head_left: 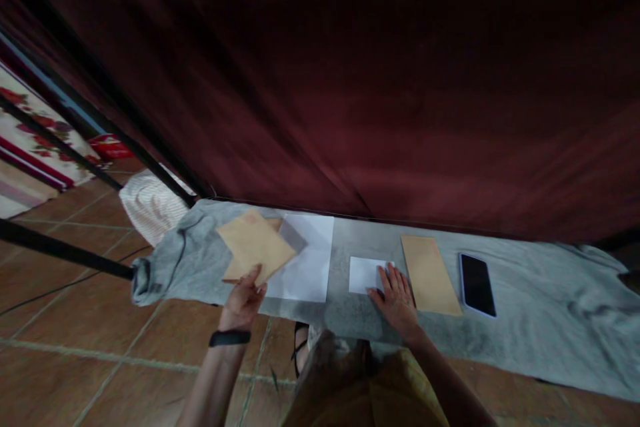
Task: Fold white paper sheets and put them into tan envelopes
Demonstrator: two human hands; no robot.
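My left hand (pixel 243 299) pinches the near corner of a tan envelope (pixel 256 243) and holds it just above another tan envelope and a large white sheet (pixel 307 260) on the grey cloth (pixel 550 320). My right hand (pixel 397 297) lies flat with fingers spread on the right edge of a small folded white paper (pixel 365 274). A black band sits on my left wrist.
A long tan envelope (pixel 430 275) lies right of my right hand, and a black phone (pixel 477 285) lies beyond it. A dark red curtain (pixel 375 93) hangs behind the cloth. A striped white bundle (pixel 150 203) sits on the tiled floor at left, near black metal bars.
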